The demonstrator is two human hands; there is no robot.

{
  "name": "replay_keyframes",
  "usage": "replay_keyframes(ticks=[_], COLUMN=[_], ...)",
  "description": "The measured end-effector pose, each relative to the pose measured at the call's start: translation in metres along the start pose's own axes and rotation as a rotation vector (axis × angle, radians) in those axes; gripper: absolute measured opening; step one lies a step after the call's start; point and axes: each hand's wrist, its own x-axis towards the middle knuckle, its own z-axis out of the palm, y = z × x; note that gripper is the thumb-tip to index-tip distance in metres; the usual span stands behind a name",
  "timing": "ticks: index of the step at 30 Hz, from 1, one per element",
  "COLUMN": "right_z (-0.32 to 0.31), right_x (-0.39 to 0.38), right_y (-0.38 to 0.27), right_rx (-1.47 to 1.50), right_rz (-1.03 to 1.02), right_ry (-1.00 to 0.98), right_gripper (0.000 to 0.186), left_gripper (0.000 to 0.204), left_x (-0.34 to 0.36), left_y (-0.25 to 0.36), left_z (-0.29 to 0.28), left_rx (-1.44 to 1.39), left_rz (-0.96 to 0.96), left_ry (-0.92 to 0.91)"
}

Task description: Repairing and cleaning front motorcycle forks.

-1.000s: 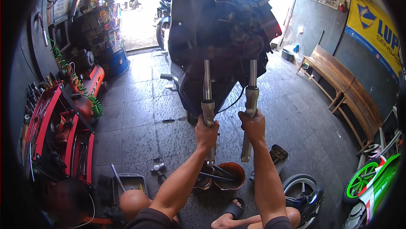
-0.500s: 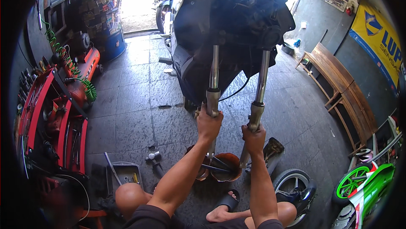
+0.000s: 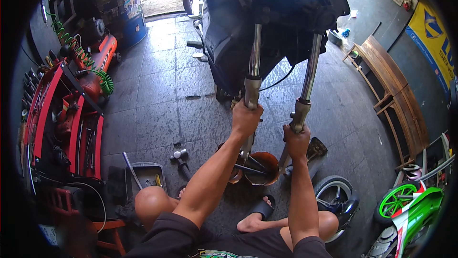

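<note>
I'm seeing a grey metal tray (image 3: 149, 174) lying on the floor; a hammer (image 3: 180, 157) is sitting just right of it, a red tool cart (image 3: 62, 115) standing to its left, a wooden bench (image 3: 393, 84) far right.

I'm looking at a motorbike repair workshop w/ a concrete floor; a stripped scooter (image 3: 267, 15) stands front-wheel-off, a red tool trolley (image 3: 62, 115) and orange compressor (image 3: 98, 55) sit at left. Loose wheel (image 3: 336, 198), hammer (image 3: 180, 155), parts tray (image 3: 148, 174) lie about; a wooden bench (image 3: 389, 81) lines the right wall.
</note>
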Motion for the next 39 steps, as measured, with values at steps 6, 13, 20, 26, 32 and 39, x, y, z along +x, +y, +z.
replay_keyframes(ticks=[6,13,20,26,32,39], right_z=[-0.001,-0.001,-0.004,-0.004,-0.004,-0.003], right_x=[0.001,-0.015,-0.029,-0.029,-0.029,-0.027], right_y=[0.002,0.013,0.031,0.036,0.035,0.026], right_rx=[-0.015,-0.038,-0.169,-0.213,-0.158,-0.147], right_rz=[0.003,0.019,0.022,-0.002,-0.018,0.022], right_ry=[-0.031,0.036,0.103,0.115,0.085,0.085], right_gripper=[0.023,0.019,0.029,0.027,0.025,0.025], left_gripper=[0.024,0.012,0.01,0.005,0.007,0.006], left_x=[0.0,0.006,0.01,0.011,0.001,0.005], left_y=[-0.002,0.0,0.006,0.004,-0.003,0.017], left_z=[0.001,-0.012,-0.015,-0.009,-0.006,-0.008], left_rx=[-0.018,-0.242,-0.452,-0.333,-0.328,-0.305], left_rz=[0.068,-0.009,-0.026,-0.044,0.023,-0.025], left_ry=[0.028,-0.22,-0.39,-0.247,-0.16,-0.21])
